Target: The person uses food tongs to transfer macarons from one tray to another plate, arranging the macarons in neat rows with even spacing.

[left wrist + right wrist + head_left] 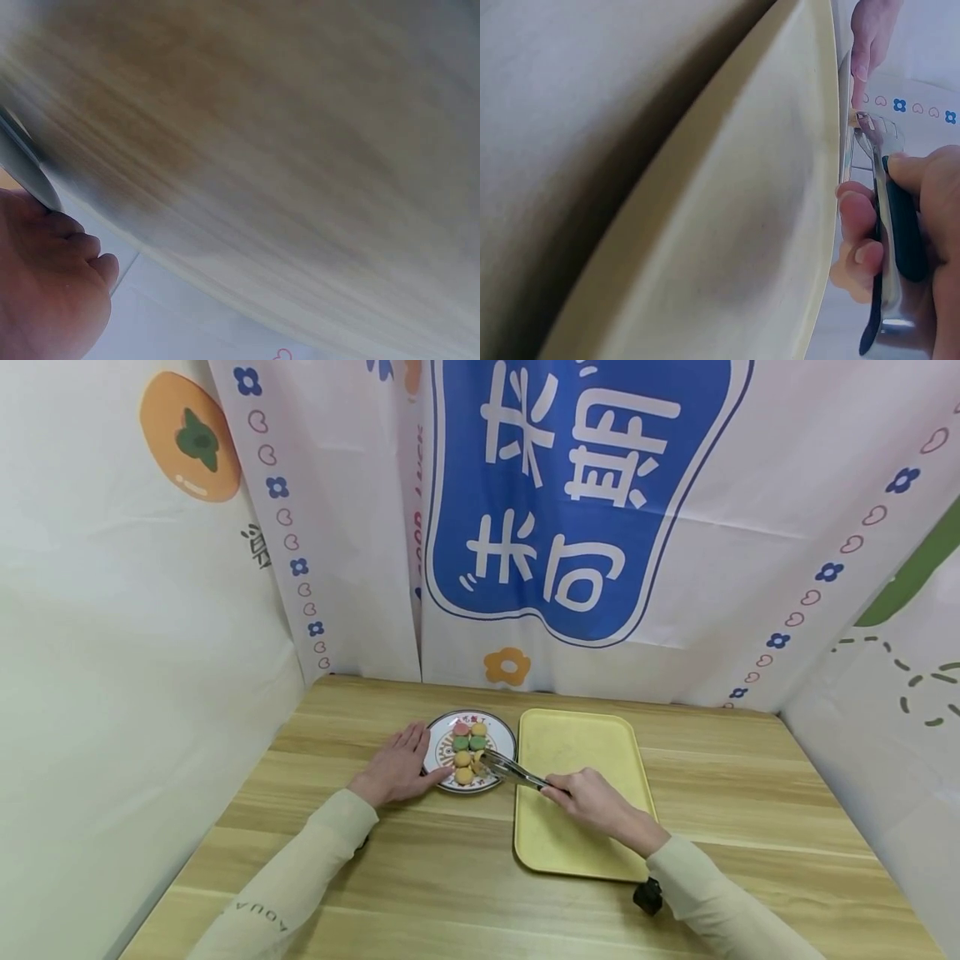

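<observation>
A round white plate [497, 732] with a dark rim and printed pattern carries small macarons in pink, green [461, 743] and yellow [464, 775]. My left hand [397, 768] lies at the plate's left edge, fingers straight and thumb reaching over the rim toward the yellow macarons. Metal tongs [513, 770] with dark handle grips are held in my right hand [597, 803], above the yellow tray. Their tips are over the right side of the plate, at a yellow macaron. In the right wrist view, fingers and thumb wrap the tongs' handles [907, 232].
To the right of the plate lies a yellow rectangular tray [558, 847] on the wooden table [427, 877]. Printed white cloth [360, 460] hangs behind the table and at both sides. A small black object [648, 897] shows beneath the right cuff.
</observation>
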`<state>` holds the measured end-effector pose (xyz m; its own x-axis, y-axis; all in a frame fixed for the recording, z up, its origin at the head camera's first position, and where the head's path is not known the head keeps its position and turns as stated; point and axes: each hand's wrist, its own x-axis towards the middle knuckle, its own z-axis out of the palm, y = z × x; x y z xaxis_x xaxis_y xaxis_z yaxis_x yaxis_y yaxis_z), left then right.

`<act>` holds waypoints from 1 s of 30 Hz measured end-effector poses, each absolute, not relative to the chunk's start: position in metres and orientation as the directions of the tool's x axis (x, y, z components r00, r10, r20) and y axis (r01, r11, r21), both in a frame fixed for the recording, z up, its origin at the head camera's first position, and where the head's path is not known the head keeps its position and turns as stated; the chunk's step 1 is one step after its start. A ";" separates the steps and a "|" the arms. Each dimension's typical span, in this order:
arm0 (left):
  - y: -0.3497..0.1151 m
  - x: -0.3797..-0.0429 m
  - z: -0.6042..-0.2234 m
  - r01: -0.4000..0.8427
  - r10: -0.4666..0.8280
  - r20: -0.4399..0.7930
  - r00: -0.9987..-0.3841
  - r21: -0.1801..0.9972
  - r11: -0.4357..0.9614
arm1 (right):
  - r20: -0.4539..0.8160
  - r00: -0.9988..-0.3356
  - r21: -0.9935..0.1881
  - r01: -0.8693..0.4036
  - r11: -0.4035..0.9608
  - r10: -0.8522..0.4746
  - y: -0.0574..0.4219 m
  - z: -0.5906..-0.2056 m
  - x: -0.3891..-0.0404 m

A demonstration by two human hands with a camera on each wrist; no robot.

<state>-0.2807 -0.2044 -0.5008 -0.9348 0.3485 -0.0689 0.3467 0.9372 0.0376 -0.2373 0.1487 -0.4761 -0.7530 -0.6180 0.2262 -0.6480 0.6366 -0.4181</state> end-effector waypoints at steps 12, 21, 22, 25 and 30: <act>-0.205 -0.280 -0.499 0.353 0.354 -0.062 -0.933 0.036 0.935 | 0.100 -0.801 -0.574 -0.531 0.624 -0.590 0.154 -0.465 -0.232; -0.204 -0.281 -0.499 0.350 0.352 -0.066 -0.934 0.040 0.936 | 0.106 -0.792 -0.538 -0.554 0.635 -0.601 0.152 -0.464 -0.233; -0.204 -0.280 -0.499 0.349 0.351 -0.065 -0.934 0.040 0.936 | 0.105 -0.791 -0.538 -0.555 0.634 -0.603 0.152 -0.464 -0.233; -0.204 -0.280 -0.499 0.346 0.348 -0.068 -0.935 0.040 0.937 | 0.104 -0.791 -0.522 -0.560 0.643 -0.603 0.153 -0.464 -0.232; -0.204 -0.280 -0.498 0.342 0.345 -0.077 -0.936 0.041 0.939 | 0.124 -0.811 -0.479 -0.553 0.681 -0.571 0.157 -0.460 -0.232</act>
